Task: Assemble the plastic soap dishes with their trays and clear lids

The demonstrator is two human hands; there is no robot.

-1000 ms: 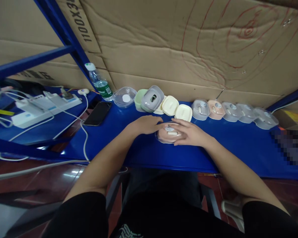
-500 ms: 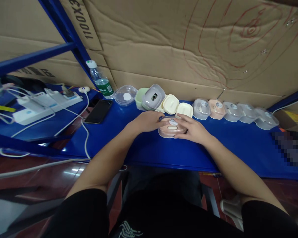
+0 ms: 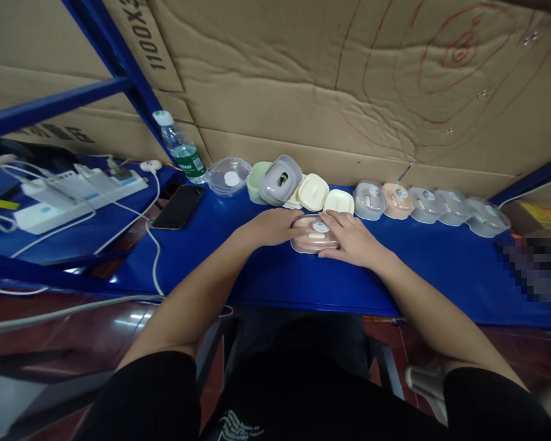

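Observation:
A pinkish plastic box (image 3: 308, 246) with a clear cover, a round white sticker and a pale oblong piece on top rests on the blue table. My left hand (image 3: 275, 226) grips its left side, thumb reaching over the top. From the right, my right hand (image 3: 351, 237) is closed round the other side, fingers over the cover and thumb at the front. Just behind the box lie a cream lid (image 3: 340, 201) and another cream lid (image 3: 313, 192). A grey lid (image 3: 281, 180) leans on a green container (image 3: 257, 179) beside them.
Several lidded boxes, among them a peach one (image 3: 398, 201), line the back right. At left stand a clear cover (image 3: 228, 176), a water bottle (image 3: 183, 150), a phone (image 3: 179, 207) and a power strip (image 3: 73, 199) with trailing cables. A cardboard wall (image 3: 275, 79) closes the back.
My right hand has shifted slightly on the cover, its fingers lying a little further left. Both hands stay on the box. The whole view has shifted slightly.

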